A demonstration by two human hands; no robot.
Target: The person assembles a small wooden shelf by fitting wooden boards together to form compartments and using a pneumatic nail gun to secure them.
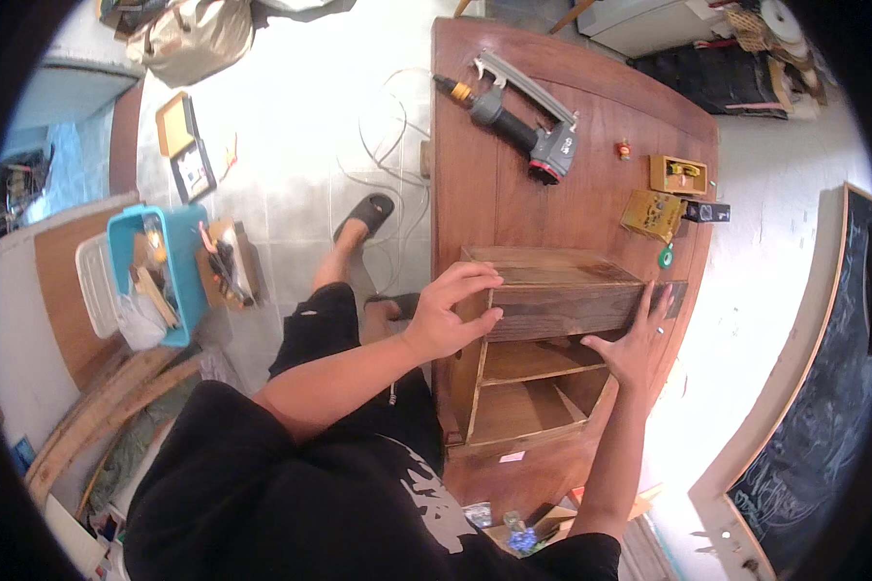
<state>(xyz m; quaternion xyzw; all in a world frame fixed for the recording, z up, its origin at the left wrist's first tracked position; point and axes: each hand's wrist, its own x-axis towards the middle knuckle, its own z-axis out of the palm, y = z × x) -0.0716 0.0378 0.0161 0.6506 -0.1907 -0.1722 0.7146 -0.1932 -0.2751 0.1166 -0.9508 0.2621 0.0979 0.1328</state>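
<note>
A wooden shelf unit with open compartments rests at the near part of the reddish-brown table. Across its far part runs a dark wooden board. At the board's left end my left hand is curled, fingertips on the far edge and thumb nearer me, gripping it. My right hand lies spread at the other end, thumb stretched along the near edge and fingers reaching over the corner. Beyond the unit, a grey and black nail gun lies on its side.
The table also bears a yellow box, a yellowish carton, a green tape roll and a small orange-capped bottle. A thin hose loops on the floor. At left stands a blue bin; a chalkboard is at right.
</note>
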